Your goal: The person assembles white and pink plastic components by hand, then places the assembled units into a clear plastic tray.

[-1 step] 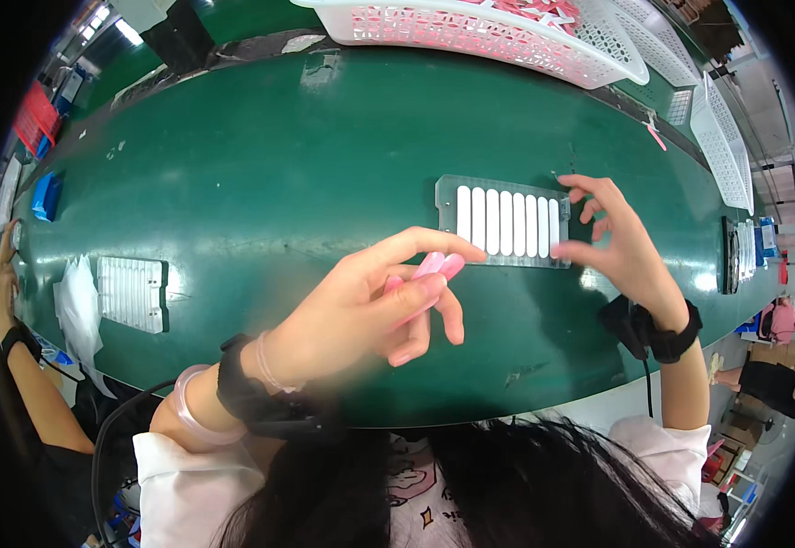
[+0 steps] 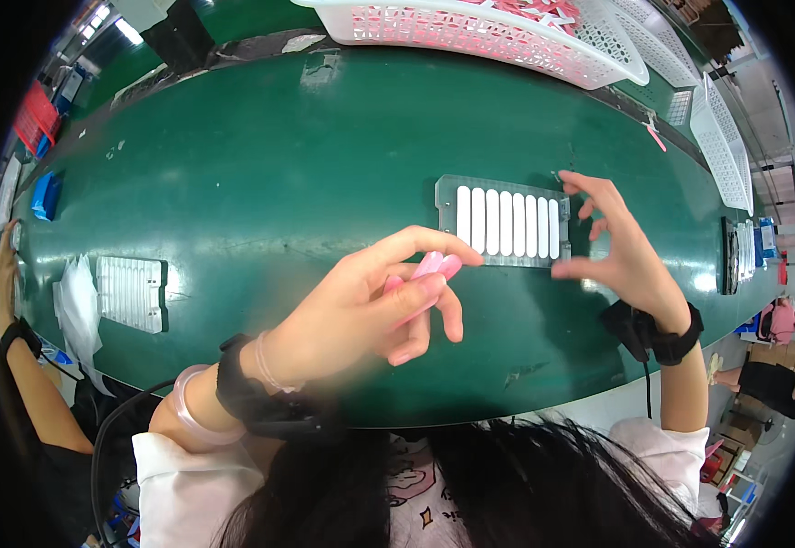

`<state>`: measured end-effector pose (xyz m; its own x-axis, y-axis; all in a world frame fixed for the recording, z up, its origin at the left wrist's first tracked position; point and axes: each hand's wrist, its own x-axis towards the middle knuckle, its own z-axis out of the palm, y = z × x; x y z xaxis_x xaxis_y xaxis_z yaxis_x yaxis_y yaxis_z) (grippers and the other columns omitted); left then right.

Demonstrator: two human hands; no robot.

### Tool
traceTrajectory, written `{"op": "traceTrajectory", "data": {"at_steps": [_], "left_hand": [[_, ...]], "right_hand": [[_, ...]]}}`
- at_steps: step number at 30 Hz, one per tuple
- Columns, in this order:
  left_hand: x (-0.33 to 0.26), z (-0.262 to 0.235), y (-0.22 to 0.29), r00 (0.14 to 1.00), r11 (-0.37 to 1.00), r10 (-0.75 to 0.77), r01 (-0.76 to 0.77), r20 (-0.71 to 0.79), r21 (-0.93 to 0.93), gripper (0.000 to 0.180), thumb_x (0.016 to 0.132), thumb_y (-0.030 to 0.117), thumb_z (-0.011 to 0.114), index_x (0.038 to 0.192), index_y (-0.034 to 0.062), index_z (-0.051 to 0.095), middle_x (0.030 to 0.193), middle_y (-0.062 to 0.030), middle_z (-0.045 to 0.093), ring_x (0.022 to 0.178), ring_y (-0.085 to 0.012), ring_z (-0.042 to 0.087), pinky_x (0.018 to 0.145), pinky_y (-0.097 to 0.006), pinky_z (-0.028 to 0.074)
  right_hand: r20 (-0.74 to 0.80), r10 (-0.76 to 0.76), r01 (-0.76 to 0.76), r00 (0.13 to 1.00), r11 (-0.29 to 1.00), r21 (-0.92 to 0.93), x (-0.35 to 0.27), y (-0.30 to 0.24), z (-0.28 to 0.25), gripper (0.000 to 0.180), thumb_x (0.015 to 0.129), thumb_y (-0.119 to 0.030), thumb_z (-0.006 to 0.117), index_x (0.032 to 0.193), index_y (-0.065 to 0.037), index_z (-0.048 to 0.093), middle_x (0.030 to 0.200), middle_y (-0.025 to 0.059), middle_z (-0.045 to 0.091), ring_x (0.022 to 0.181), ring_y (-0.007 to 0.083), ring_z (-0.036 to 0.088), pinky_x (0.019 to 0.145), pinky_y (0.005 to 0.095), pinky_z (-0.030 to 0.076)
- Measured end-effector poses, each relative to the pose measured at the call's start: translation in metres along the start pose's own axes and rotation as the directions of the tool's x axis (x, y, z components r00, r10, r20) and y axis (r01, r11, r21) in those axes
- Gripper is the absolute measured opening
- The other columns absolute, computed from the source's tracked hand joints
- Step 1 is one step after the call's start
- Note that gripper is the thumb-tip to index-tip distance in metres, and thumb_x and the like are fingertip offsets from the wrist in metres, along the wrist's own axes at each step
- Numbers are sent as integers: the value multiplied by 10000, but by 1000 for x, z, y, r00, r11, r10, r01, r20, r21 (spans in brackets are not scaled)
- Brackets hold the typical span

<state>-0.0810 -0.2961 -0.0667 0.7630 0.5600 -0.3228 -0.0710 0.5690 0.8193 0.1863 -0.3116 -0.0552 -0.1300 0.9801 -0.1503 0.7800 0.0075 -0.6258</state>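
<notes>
A small pink piece (image 2: 436, 268) sits pinched in the left hand (image 2: 361, 310), raised above the green counter (image 2: 260, 183) just left of and below a clear slotted tray (image 2: 503, 222). The left fingers (image 2: 415, 294) are curled closed around the pink piece, thumb pressed against it, forefinger stretched over its top toward the tray. The tray lies flat on the counter, holding a row of white upright strips. The right hand (image 2: 618, 248) is at the tray's right end, its fingers spread apart and bent, thumb touching the tray's lower right corner, fingertips near its upper right corner; it grips nothing. Both wrists wear dark bands. A second white slotted tray (image 2: 129, 292) lies well apart at the counter's left. A white lattice basket (image 2: 498, 36) holding pink parts stands at the far edge.
</notes>
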Motion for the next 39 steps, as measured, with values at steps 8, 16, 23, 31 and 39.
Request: {"op": "traceTrajectory", "data": {"at_steps": [8,16,23,31,39], "left_hand": [[0,-6,-14,994,995,-47,55,94,-83,187,911,192,372,1029,46,386,659,-8,396,427,-51,355,369,-181,237],[1,-8,-33,936,986,-141,163,324,-42,367,828,0,327,1175,51,222,872,-49,364,644,-81,377,488,-190,327],[4,-6,-41,901,985,-158,174,403,-4,278,927,179,272,1175,56,247,888,-55,389,605,-91,372,507,-205,368],[0,-11,-29,853,957,-263,170,451,237,258,888,109,266,1138,60,313,855,-37,419,625,-85,373,549,-212,381],[3,-8,-25,858,964,-260,205,444,167,317,863,65,348,1171,-9,334,908,-63,495,625,-80,385,538,-200,370]], "right_hand": [[81,-188,193,979,979,-68,15,-17,6,900,514,-53,753,1279,-68,280,1093,93,464,905,251,444,787,313,403],[115,-542,554,832,819,-151,111,-98,73,870,573,-99,729,1290,-55,237,1099,158,461,951,270,459,826,331,404],[154,-681,698,716,688,-201,197,-218,168,810,572,-240,738,1167,86,296,1009,242,477,958,342,462,793,397,421],[140,-786,797,603,582,-162,158,-292,237,901,629,-494,637,1230,72,274,1052,241,448,978,344,432,785,433,367],[222,-802,832,554,530,-162,120,-244,226,870,571,-267,691,1231,101,260,1040,217,447,992,317,405,818,400,350]]}}
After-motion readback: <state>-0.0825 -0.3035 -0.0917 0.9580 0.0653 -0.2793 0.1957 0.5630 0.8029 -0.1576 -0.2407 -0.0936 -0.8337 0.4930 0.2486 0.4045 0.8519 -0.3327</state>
